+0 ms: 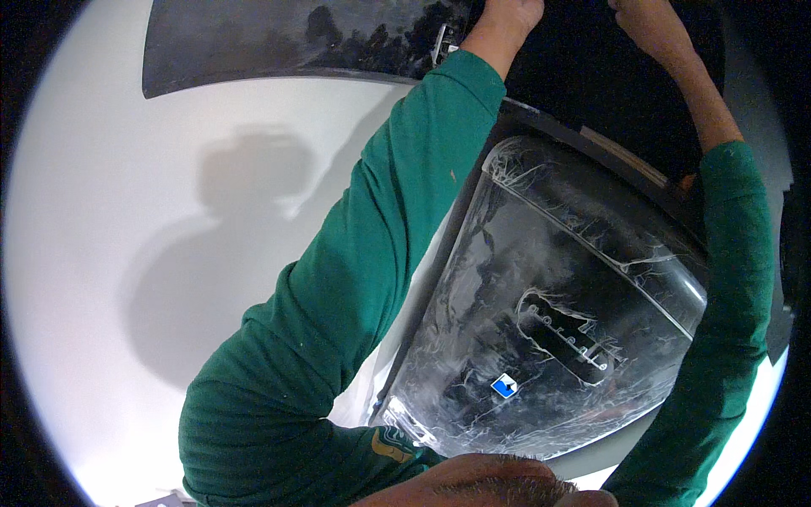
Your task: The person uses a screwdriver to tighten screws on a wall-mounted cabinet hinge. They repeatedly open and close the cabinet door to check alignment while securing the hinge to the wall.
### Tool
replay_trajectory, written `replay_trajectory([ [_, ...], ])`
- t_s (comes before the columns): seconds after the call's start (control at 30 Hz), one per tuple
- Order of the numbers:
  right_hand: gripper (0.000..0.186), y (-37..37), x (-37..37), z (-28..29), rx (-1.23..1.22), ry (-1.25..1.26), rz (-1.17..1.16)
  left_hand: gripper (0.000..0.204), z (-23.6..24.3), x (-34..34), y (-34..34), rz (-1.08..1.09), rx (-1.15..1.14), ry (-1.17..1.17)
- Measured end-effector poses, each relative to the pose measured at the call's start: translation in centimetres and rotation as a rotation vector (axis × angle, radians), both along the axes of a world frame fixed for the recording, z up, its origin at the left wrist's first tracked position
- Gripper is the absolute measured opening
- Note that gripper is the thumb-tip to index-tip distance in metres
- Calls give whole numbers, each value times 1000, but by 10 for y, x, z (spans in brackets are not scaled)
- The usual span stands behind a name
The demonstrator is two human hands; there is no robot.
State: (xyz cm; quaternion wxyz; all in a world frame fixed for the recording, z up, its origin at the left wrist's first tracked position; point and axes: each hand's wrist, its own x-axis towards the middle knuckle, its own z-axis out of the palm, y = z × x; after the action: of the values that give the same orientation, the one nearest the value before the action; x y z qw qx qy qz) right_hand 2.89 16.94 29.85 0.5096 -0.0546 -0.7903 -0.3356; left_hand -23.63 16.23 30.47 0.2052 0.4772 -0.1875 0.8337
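Both my arms, in green sleeves, reach up to the top edge of the head view. My left hand (pixel 517 15) is near a silver fitting (pixel 443 46) on a dark upper panel (pixel 279 38); its fingers run out of frame. My right hand (pixel 634 19) is curled at the edge of a black area (pixel 583 68), and whatever it may hold is hidden. Between my forearms is a glossy black curved panel (pixel 574 245) with pale streaks, a raised strip of lettering and a small blue-and-white label (pixel 504 385).
A white surface (pixel 93 253) with a shadow on it fills the left side. A dark edge with a brownish strip (pixel 621 152) runs above the glossy panel. Part of a head with short hair (pixel 498 482) shows at the lower edge.
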Motion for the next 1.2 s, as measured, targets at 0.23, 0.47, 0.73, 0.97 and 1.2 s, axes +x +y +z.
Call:
replay_trajectory([
  [0.23, 37, 4, -19, -10, 318, 193, 309, 8, 19, -38, -26, 109, 104, 214],
  [0.47, 26, 27, 1, 14, 32, -33, 226, 5, 5, -9, -6, 224, -129, 155],
  [0.73, 30, 29, -27, 32, 45, -115, 173, 16, 13, -37, -23, 245, -152, 152],
  [0.97, 26, 25, -28, 27, -59, -150, 191, 18, 10, -47, -26, 328, -162, 125],
  [1.2, 33, 36, -44, 55, -330, -315, 182, 23, 5, -39, -34, 382, -218, 11],
])
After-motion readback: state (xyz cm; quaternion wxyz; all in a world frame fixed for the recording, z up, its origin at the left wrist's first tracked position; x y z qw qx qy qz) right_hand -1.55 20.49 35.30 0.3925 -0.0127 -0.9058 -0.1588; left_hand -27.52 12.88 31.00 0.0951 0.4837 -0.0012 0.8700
